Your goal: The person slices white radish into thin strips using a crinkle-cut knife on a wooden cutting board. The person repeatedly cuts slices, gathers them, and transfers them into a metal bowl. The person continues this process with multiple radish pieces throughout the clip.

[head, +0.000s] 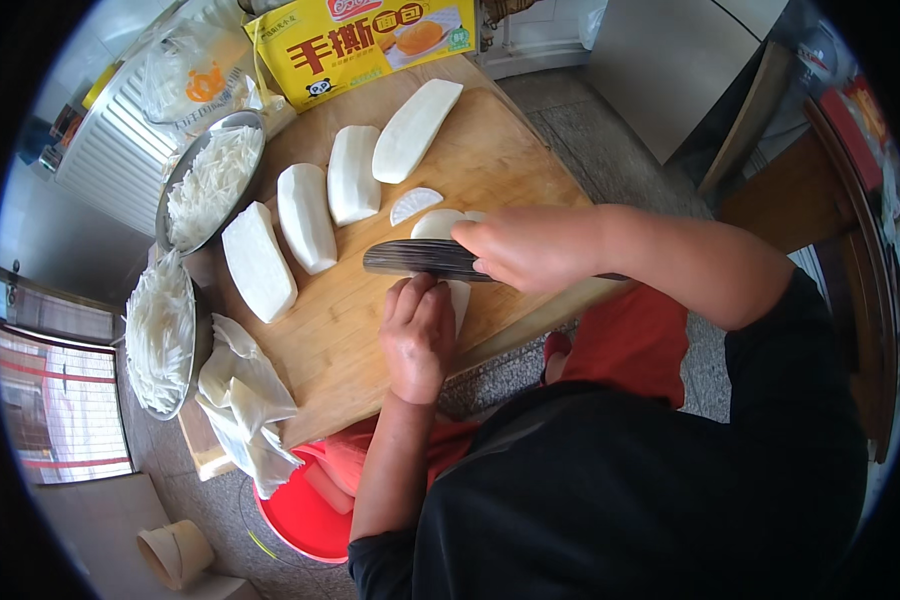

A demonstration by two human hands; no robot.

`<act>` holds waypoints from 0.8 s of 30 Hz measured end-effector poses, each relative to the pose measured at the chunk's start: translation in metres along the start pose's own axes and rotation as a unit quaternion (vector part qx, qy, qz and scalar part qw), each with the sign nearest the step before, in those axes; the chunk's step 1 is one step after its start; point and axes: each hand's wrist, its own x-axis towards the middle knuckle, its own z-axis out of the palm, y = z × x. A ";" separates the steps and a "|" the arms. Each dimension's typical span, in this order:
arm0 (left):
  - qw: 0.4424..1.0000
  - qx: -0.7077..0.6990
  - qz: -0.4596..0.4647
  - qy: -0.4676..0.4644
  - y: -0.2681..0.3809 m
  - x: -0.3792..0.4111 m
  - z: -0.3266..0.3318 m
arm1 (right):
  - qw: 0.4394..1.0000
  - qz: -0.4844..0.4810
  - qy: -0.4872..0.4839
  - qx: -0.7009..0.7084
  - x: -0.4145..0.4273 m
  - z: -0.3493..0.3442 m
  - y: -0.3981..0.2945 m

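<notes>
My right hand (521,247) grips a dark-bladed kitchen knife (420,257), its blade lying across a peeled white radish piece (460,300). Against the blade's near side, the bent fingers of my left hand (420,322) press on that piece. Just beyond the knife lie cut radish slices (436,224) and a half-round slice (415,205). Several big peeled radish chunks rest farther off on the wooden board (345,330), among them a long one (418,131) and a blocky one (259,262). The knife's handle is mostly hidden by my right hand.
Two metal bowls of white shreds, one upper (214,187) and one lower (161,337), stand at the left edge beside a crumpled white cloth (241,397). A yellow printed box (367,45) and a plastic bag (195,75) are at the back. Below is a red basin (300,517).
</notes>
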 end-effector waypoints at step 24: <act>1.000 -0.004 -0.001 0.013 0.001 0.000 -0.001 | 0.997 0.028 0.040 -0.059 -0.011 0.010 -0.007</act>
